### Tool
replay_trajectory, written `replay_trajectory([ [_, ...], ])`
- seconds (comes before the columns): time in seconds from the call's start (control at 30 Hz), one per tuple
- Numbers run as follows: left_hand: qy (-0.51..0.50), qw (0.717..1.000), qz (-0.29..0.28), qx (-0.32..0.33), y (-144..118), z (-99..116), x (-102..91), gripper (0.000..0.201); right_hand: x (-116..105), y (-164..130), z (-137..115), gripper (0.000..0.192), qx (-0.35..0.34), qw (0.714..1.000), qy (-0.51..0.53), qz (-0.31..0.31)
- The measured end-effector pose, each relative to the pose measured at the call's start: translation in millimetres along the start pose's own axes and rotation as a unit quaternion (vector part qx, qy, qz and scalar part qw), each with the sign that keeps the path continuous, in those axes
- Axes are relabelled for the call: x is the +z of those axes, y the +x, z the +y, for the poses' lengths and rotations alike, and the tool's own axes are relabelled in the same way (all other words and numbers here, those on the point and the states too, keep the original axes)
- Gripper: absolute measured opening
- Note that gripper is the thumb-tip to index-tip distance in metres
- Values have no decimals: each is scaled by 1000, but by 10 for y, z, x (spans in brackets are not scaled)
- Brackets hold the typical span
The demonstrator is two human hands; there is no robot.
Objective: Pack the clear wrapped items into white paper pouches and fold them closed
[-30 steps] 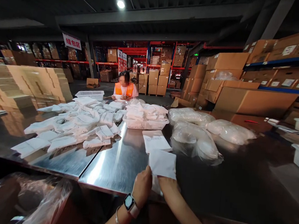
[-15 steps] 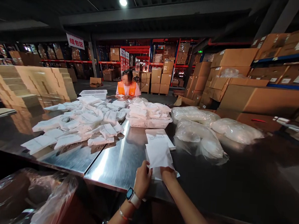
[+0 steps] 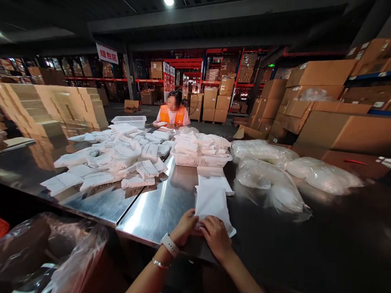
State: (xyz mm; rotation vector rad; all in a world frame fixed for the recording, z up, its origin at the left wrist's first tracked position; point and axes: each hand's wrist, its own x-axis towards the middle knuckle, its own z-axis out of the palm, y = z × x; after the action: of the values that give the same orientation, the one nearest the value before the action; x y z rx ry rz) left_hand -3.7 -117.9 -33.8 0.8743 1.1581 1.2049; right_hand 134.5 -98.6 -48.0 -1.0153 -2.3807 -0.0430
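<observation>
I watch my left hand (image 3: 183,228) gripping the near left edge of a white bag (image 3: 213,205) on the tabletop (image 3: 157,208), right by a white stack (image 3: 211,171). My right hand (image 3: 216,238) touches that near edge, fingers bent; whether it's closed, I can't tell. Beyond, a white basket (image 3: 201,161) brims with packets (image 3: 198,144).

Both bare forearms reach forward and converge, the left forearm (image 3: 149,277) slanting up to the right, the right forearm (image 3: 248,282) up to the left. The left hand (image 3: 183,229) is curled, thumb side up, its thumb and fingers drawn into a pinch. The right hand (image 3: 216,237) lies back uppermost, fingers bent towards the left fingertips, close beside them.
</observation>
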Motion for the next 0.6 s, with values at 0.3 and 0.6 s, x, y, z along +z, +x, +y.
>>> replay_trajectory([
  [0.3,-75,995,-60,5,-19,32,4,44,109,22,-73,14,-11,998,-48,46],
  [0.6,-84,994,-39,53,52,-90,3,63,126,-8,-118,23,-54,996,-26,66],
])
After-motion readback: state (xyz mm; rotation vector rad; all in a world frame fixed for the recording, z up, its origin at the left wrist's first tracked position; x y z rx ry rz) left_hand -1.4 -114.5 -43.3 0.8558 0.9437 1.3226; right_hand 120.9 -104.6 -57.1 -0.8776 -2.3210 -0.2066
